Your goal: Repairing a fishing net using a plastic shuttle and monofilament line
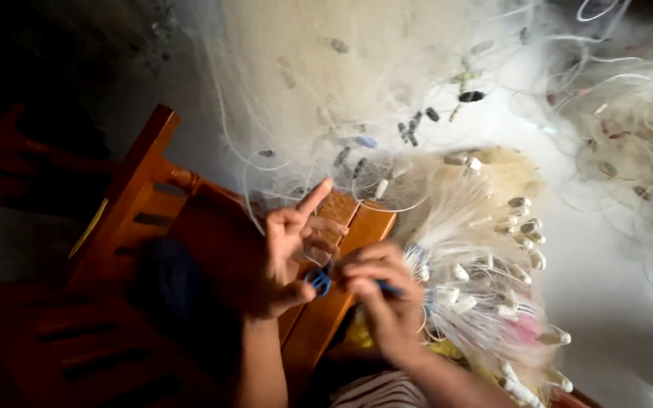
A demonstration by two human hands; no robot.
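My left hand (293,249) is raised over a wooden chair, its index finger pointing up and its other fingers curled, with fine white line looped around them. A small blue tool (320,282) sits between the thumb of that hand and my right hand (382,291). My right hand pinches the blue tool's other end, fingers closed around it. Just right of my hands lies a bundle of white fishing net (468,249) with several small pale floats (524,227) along its edge.
The wooden chair (190,227) stands under my hands, its backrest to the left. More fine net (326,83) hangs above, dotted with small grey weights. Another heap of net (629,128) lies on the pale floor at the upper right. The left side is dark.
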